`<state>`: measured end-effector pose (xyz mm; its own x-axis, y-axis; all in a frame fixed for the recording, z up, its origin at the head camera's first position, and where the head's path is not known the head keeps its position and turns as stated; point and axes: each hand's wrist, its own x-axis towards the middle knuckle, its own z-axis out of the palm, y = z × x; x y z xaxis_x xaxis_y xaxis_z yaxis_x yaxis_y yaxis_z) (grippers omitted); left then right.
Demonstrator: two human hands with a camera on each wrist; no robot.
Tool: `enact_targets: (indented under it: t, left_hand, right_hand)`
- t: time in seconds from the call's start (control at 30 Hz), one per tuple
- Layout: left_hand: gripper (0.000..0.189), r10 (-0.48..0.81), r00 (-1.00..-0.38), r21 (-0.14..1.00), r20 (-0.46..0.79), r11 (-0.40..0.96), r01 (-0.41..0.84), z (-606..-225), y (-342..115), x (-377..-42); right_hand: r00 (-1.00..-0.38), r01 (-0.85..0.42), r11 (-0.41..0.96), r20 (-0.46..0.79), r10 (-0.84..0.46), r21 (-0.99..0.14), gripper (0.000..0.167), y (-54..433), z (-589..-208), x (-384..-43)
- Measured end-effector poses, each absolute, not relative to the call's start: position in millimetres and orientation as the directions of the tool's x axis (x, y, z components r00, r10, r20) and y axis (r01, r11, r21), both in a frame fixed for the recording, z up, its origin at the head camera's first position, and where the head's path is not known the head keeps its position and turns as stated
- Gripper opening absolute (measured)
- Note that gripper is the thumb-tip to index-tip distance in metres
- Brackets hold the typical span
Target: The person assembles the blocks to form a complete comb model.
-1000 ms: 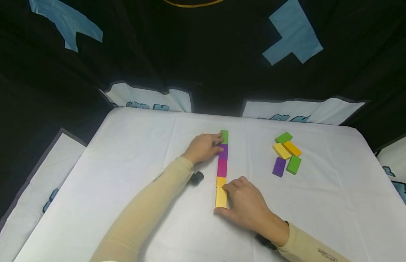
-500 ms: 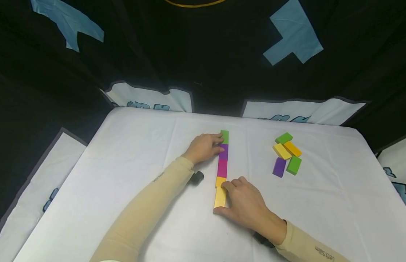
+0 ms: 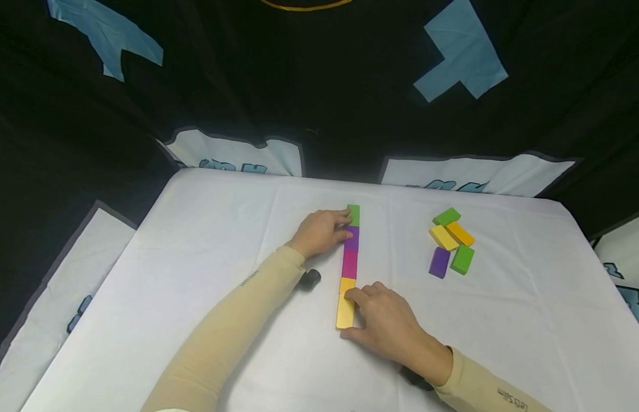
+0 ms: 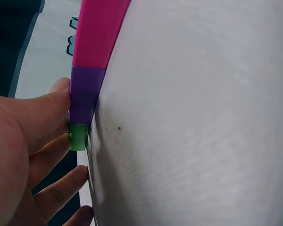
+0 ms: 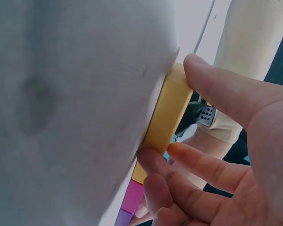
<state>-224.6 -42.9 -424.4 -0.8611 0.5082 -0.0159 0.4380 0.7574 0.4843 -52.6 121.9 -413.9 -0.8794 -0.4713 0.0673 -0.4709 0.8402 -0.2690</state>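
Observation:
Coloured blocks lie end to end in one line: a green block [image 3: 354,215], a purple block [image 3: 352,240], a magenta block [image 3: 350,264], an orange-yellow block [image 3: 346,284] and, nearest me, a yellow block [image 3: 344,315]. With its thumb at the near end and fingertips by the far end, my right hand [image 3: 386,320] holds the yellow block, as the right wrist view's yellow block [image 5: 167,113] also shows. My left hand [image 3: 322,232] rests its fingertips against the green and purple blocks; its thumb touches the purple block [image 4: 86,92] in the left wrist view.
To the right lies a loose cluster: two green blocks [image 3: 462,260], a purple block [image 3: 440,262], a yellow block [image 3: 443,237] and an orange block [image 3: 460,233]. A white cloth [image 3: 206,240] covers the table. Black drapes [image 3: 309,86] hang behind it.
The nearest yellow block has shifted slightly left against the line's end. My right thumb has slid a little right along its near end. My left hand stays put.

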Motion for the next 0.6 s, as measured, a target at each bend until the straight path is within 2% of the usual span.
enact_targets:
  t: [0.13,0.27,0.43,0.6]
  left_hand:
    - [0.046,0.510,-0.860,0.487,-0.016,0.755,0.439,-424,-43,-224]
    - [0.045,0.509,-0.861,0.486,-0.012,0.756,0.440,-425,-43,-224]
    - [0.045,0.510,-0.860,0.489,-0.011,0.753,0.440,-425,-43,-224]
    - [0.046,0.509,-0.861,0.489,-0.007,0.753,0.441,-424,-43,-224]
  right_hand:
    - [-0.869,-0.494,0.826,0.117,-0.481,-0.271,0.059,124,-414,-54]
    - [-0.828,-0.561,0.789,0.194,-0.527,-0.251,0.056,128,-416,-57]
    - [-0.790,-0.612,0.764,0.194,-0.581,-0.206,0.046,131,-418,-59]
    - [-0.793,-0.609,0.769,0.190,-0.579,-0.195,0.044,132,-417,-60]
